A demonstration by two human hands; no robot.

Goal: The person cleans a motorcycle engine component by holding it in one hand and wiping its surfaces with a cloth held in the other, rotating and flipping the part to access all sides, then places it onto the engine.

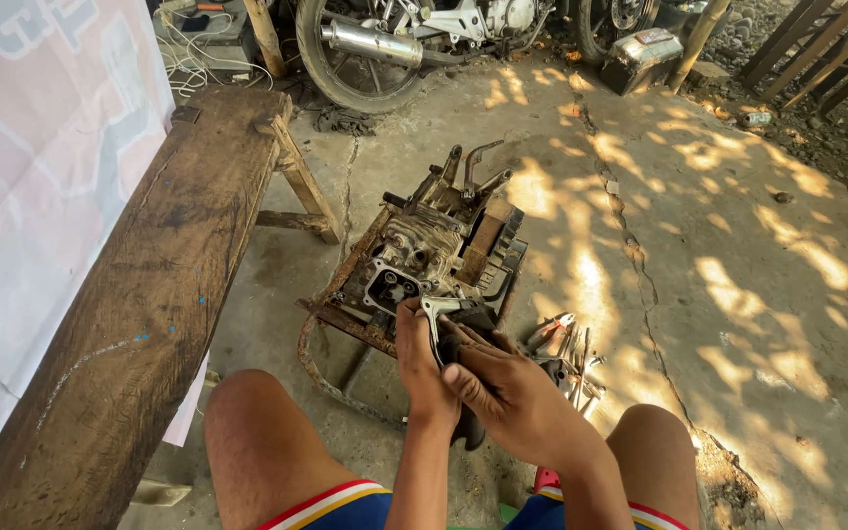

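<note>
Gripping a small grey metal engine part with a dark rubbery piece (451, 324) between them, the left hand (422, 368) wraps its fingers around the near side while the right hand (507, 393) closes over it from the right, thumb pressed on top. Just beyond sits the greasy grey motorcycle engine block (434, 255) on a rusty metal frame stand (331, 324). Loose hand tools (566, 344), probably pliers and wrenches, lie on the cracked concrete floor (738, 294) beside a worn wooden bench (149, 294)

An outdoor motorcycle repair yard: an engine (434, 250) sits on cracked concrete floor (738, 294), hand tools (566, 344) just right of it, a motorcycle (414, 39) behind it, a wooden bench (149, 294) left.
</note>
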